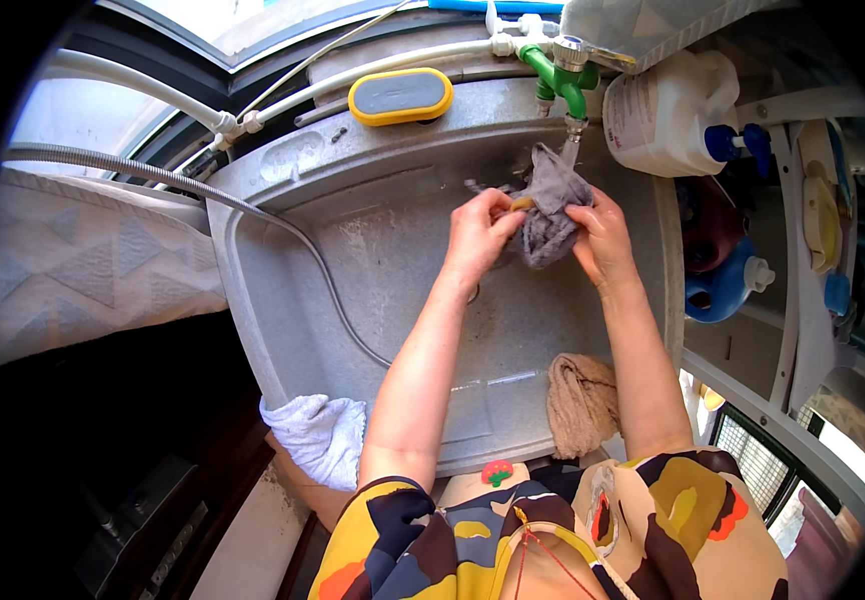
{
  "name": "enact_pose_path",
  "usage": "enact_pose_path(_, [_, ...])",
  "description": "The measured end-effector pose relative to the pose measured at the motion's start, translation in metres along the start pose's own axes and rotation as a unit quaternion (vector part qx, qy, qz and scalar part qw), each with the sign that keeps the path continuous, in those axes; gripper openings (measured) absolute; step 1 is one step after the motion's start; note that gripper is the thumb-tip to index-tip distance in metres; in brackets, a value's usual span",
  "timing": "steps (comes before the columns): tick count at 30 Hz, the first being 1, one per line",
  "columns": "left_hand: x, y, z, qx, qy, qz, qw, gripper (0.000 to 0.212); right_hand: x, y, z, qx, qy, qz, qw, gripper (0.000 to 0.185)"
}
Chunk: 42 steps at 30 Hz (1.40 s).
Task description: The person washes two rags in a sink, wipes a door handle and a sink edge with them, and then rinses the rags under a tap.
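Note:
Over the far right part of a grey stone-like sink [402, 300], both hands grip a wet grey cloth [552, 232]. Its left side is pinched by my left hand [483, 234], where a small yellow-brown piece [522, 203] shows at the fingertips; I cannot tell what it is. On the cloth's right side, the thumb and fingers of my right hand [602, 236] are closed. Directly above hangs a green tap [573, 97] with a metal spout, and a pale stream seems to run from it onto the cloth. The cloth's underside is hidden.
A yellow-and-grey brush or sponge [401, 96] rests on the back rim. A tan cloth [582, 405] and a white cloth [320, 435] drape over the near rim. A flexible metal hose [320, 262] crosses the basin. At right stand a white jug [665, 112] and a blue bottle [721, 289].

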State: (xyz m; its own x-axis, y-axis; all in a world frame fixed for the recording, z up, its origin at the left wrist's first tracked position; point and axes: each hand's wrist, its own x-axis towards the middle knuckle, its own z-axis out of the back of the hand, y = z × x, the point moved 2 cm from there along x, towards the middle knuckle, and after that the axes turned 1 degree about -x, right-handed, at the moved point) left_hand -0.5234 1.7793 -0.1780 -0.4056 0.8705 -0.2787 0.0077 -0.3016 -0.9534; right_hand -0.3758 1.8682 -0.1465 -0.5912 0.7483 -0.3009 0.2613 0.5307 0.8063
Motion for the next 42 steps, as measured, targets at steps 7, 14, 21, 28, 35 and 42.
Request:
enact_pose_path(7, [-0.032, 0.025, 0.033, -0.070, -0.141, 0.129, 0.979, 0.021, 0.000, 0.024, 0.027, -0.094, -0.122, 0.040, 0.987, 0.029])
enact_pose_path(14, [-0.019, 0.016, 0.022, 0.247, -0.095, -0.065, 0.962, 0.060, -0.005, 0.010, 0.006, -0.013, -0.099, 0.079, 0.992, 0.029])
enact_pose_path(21, [0.025, 0.005, 0.004, -0.065, 0.129, -0.004, 0.989, 0.034, -0.009, 0.015, -0.011, 0.161, -0.063, -0.003, 0.985, 0.029])
enact_pose_path(28, [0.018, -0.025, 0.001, -0.419, 0.034, -0.012, 0.907, 0.018, 0.015, -0.020, 0.053, -0.040, -0.140, -0.015, 0.989, 0.025])
enact_pose_path(35, [-0.061, -0.058, -0.077, -0.062, -0.017, -0.131, 0.989, 0.030, 0.028, -0.076, 0.069, 0.386, 0.185, -0.167, 0.888, 0.056])
enact_pose_path(42, [-0.042, -0.055, -0.062, 0.188, -0.134, -0.088, 0.969, 0.040, 0.001, -0.067, 0.020, 0.415, 0.037, -0.157, 0.895, 0.049])
